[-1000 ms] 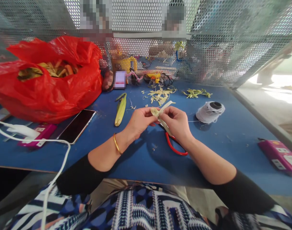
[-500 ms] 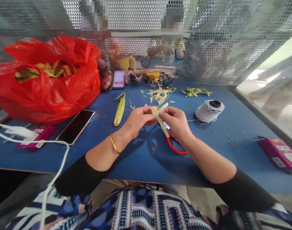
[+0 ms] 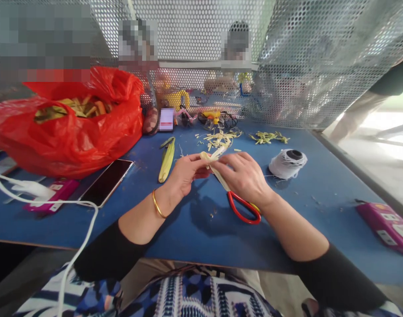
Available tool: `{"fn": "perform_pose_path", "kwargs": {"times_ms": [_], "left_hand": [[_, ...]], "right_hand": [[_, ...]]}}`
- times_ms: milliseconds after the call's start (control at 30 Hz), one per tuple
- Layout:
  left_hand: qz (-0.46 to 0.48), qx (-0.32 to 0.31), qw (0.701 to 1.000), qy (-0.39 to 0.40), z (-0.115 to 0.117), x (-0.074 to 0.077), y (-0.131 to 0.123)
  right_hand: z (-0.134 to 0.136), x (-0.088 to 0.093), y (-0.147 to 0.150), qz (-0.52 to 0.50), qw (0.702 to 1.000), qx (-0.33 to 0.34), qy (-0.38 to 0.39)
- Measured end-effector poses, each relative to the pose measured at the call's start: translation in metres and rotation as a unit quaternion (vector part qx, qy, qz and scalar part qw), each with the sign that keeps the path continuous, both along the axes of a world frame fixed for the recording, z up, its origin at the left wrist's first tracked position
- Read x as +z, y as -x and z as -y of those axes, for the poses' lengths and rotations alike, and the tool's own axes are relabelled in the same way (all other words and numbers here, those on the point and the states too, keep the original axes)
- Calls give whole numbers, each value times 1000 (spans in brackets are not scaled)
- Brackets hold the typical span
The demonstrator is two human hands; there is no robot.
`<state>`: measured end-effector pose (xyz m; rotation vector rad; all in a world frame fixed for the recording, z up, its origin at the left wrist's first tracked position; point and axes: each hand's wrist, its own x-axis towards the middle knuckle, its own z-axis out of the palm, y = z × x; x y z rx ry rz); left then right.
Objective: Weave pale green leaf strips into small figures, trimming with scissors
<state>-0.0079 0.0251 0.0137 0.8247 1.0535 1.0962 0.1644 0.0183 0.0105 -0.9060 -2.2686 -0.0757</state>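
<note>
Pale corn husk strips, folded and crossed over each other, are between my two hands above the table. My left hand pinches their left side between thumb and fingers. My right hand closes over the crossing from the right, its fingertips partly hiding the husk. One strip tail hangs down toward the red-handled scissors, which lie under my right hand with the blades hidden. To the right stands a spool of white thread. A greenish-yellow husk bundle lies left of my hands.
A red plastic bag of husks stands at left, near a dark phone and a white cable. Husk scraps and green pieces lie farther back. A perforated screen closes the back; a purple box sits right.
My right hand has turned palm down and spread over the husk crossing, covering more of it. The view has tilted slightly, so the table sits lower in the picture.
</note>
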Motion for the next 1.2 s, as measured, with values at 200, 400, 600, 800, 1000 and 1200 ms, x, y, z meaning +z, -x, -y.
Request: {"fn": "perform_pose_path", "kwargs": {"times_ms": [200, 400, 600, 800, 1000, 1200], "left_hand": [[-22, -9, 999, -37, 4, -4, -4], [-76, -73, 993, -53, 7, -3, -4], [-50, -113, 992, -22, 9, 3, -2], [-43, -105, 993, -35, 12, -1, -7], [-73, -45, 994, -69, 11, -7, -11], [-15, -47, 998, -31, 4, -4, -2]], "right_hand": [[3, -5, 1, 34, 996, 27, -77], [3, -5, 10, -197, 975, -11, 103], [3, -6, 13, -318, 913, -94, 239], [3, -11, 17, -323, 898, -142, 262], [-1, -13, 15, -316, 884, -115, 323], [-6, 10, -1, -322, 846, 14, 425]]}}
